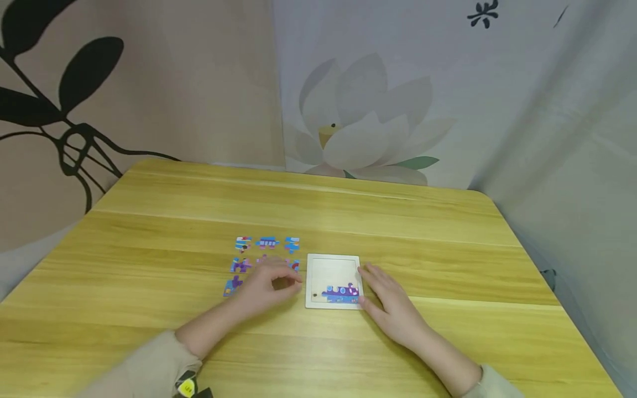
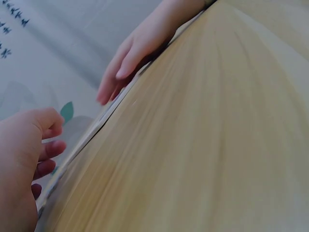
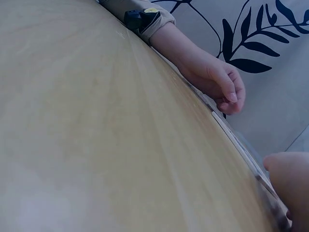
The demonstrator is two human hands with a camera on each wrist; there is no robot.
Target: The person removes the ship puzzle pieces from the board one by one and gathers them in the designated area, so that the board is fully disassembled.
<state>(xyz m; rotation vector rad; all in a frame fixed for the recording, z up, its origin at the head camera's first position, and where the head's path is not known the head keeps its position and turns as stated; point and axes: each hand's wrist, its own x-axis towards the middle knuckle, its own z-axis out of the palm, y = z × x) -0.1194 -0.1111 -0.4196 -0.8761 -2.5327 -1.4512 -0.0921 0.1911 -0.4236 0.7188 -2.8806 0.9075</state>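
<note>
A square, light wooden puzzle tray (image 1: 332, 269) lies on the table, with joined purple and blue jigsaw pieces (image 1: 340, 294) along its lower right. My right hand (image 1: 395, 309) rests at the tray's right side, its fingers extended, fingertips and thumb touching the edge. Just left of the tray is my left hand (image 1: 266, 284), fingers loosely bent and thumb close to the index finger; no piece shows between them. Beneath and beyond it lie loose jigsaw pieces (image 1: 241, 265) in rows, partly covered by the hand. Both wrist views show the left hand (image 2: 19, 159) (image 3: 224, 84) without a visible piece.
The wooden table (image 1: 398, 221) reaches back to a curtain (image 1: 209, 83) printed with dark leaves and a pale flower. A black and yellow item (image 1: 187, 385) sits at the left sleeve cuff. Several loose pieces form the back rows, including a blue one (image 1: 292, 244).
</note>
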